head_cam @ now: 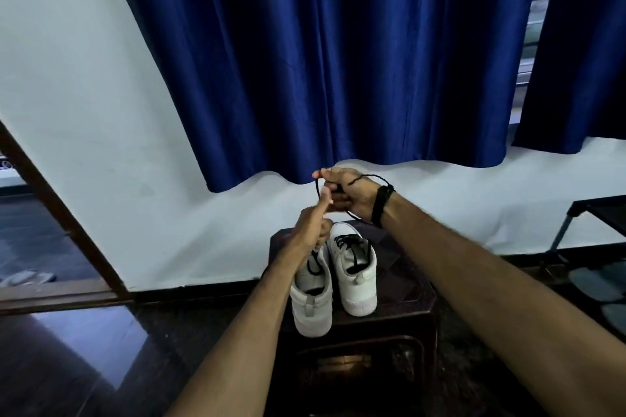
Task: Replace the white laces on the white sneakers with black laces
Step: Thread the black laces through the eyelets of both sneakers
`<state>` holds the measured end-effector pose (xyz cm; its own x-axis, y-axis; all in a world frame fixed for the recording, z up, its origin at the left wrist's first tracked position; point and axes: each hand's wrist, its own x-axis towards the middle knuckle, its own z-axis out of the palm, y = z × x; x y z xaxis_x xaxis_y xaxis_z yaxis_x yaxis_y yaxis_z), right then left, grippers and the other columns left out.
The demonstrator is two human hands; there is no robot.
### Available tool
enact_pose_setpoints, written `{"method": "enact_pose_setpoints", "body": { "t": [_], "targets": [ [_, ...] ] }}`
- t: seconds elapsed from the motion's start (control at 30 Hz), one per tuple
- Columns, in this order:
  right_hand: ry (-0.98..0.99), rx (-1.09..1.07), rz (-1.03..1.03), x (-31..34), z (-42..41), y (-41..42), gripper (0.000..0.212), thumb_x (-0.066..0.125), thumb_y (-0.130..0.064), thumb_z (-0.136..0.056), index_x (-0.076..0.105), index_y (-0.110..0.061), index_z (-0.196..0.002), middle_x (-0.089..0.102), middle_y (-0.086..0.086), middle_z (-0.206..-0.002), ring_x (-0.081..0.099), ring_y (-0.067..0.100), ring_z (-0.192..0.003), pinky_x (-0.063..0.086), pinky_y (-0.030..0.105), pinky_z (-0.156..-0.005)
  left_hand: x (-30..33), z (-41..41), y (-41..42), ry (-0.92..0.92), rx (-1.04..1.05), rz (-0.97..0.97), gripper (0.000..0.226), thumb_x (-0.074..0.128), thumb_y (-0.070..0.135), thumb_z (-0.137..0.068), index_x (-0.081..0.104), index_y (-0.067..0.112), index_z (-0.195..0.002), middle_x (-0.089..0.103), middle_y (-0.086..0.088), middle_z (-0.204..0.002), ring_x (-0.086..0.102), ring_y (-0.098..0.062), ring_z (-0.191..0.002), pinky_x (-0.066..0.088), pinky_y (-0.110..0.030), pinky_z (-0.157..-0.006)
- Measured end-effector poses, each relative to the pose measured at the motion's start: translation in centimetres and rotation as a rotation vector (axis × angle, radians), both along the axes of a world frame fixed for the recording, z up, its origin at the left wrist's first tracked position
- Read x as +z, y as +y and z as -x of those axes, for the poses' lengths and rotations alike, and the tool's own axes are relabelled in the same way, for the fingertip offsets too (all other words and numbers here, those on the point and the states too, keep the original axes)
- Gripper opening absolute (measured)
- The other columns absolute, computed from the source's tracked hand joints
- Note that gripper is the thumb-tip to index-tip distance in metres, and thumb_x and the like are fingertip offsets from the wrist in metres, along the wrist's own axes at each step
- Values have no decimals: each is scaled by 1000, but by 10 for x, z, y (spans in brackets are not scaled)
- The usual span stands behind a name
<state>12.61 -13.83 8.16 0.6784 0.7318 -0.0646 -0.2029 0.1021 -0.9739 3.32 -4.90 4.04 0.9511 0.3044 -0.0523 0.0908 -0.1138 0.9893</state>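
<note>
Two white sneakers stand heels toward me on a dark stool (399, 284). The right sneaker (354, 272) carries black lacing across its eyelets. The left sneaker (311, 298) has a black lace (367, 176) running up out of it. My right hand (349, 195) is raised above the shoes and grips that lace, which loops over the back of the hand to the wrist. My left hand (313, 225) is just below it, fingers curled round the lace strand above the left sneaker, thumb pointing up. No white laces are in view.
A blue curtain (338, 61) hangs over a white wall behind the stool. A wooden door frame (57, 217) slants at the left. A black rack (596, 220) with grey footwear stands at the right. The dark floor is glossy.
</note>
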Motion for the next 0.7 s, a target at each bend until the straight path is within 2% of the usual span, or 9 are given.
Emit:
{"method": "enact_pose_setpoints", "body": {
  "t": [0.07, 0.17, 0.33, 0.4, 0.47, 0.53, 0.57, 0.6, 0.7],
  "targets": [
    [31, -26, -48, -3, -1, 3, 19, 42, -24, -102, 58, -16, -96, 35, -10, -54, 20, 4, -41, 17, 16, -37, -5, 2, -2, 1, -90, -17, 40, 52, 46, -98, 47, 17, -71, 23, 9, -47, 16, -6, -39, 14, -19, -38],
    [55, -75, -126, -9, -5, 7, 19, 39, -19, -103, 56, -14, -97, 34, -8, -56, 21, 3, -43, 18, 15, -38, -16, 4, 2, -45, -75, -20, 28, 58, 28, -98, 64, 5, -83, 26, 7, -46, 19, -5, -38, 17, -17, -36],
    [16, -242, -164, -25, -22, 4, 19, 40, -16, -103, 58, -14, -95, 33, -4, -61, 22, 4, -44, 18, 15, -39, -30, 8, 29, 33, -78, -69, 19, 63, 24, -95, 71, 13, -82, 33, 7, -48, 22, -6, -40, 20, -18, -38],
    [-30, -295, -99, -31, -30, 1, 18, 43, -18, -102, 59, -14, -94, 39, -2, -64, 30, 7, -49, 24, 15, -41, -36, 8, 38, 18, -8, -79, 22, 62, 24, -95, 74, 14, -80, 46, 6, -51, 33, -4, -39, 29, -16, -40],
    [-278, -327, 399, -36, -32, -2, 21, 54, -30, -96, 58, -12, -106, 53, 3, -86, 50, 16, -78, 45, 24, -64, -37, 3, 45, -40, 105, -94, 22, 65, 24, -93, 76, 10, -79, 67, 5, -63, 56, -1, -53, 46, -19, -60],
    [-723, -392, 1115, -47, -31, 1, 61, 66, -35, -83, 41, -12, -133, 43, 9, -131, 35, 28, -128, 37, 41, -100, -37, -4, 49, -30, 132, -190, 24, 71, 28, -89, 76, 9, -75, 69, 9, -63, 59, -1, -60, 45, -23, -68],
    [-916, -383, 1130, -51, -26, 4, 76, 69, -27, -78, 30, -13, -143, 30, 9, -146, 24, 29, -138, 32, 45, -104, -36, -8, 50, -2, 124, -245, 27, 73, 31, -87, 75, 7, -74, 67, 10, -59, 56, -1, -57, 43, -22, -65],
    [-1005, -254, 963, -56, -23, 8, 82, 68, -16, -78, 25, -15, -147, 26, 8, -151, 23, 29, -140, 33, 46, -105, -34, -12, 51, 17, 125, -284, 32, 75, 34, -84, 73, 4, -72, 64, 10, -56, 52, -3, -54, 41, -22, -62],
    [-677, 229, 455, -75, -19, 15, 56, 58, 5, -86, 43, -12, -138, 58, 14, -125, 58, 27, -113, 48, 41, -92, -30, -22, 54, 14, 159, -284, 43, 79, 36, -77, 65, -4, -69, 57, 0, -56, 46, -9, -52, 38, -26, -58]
  ]
}}
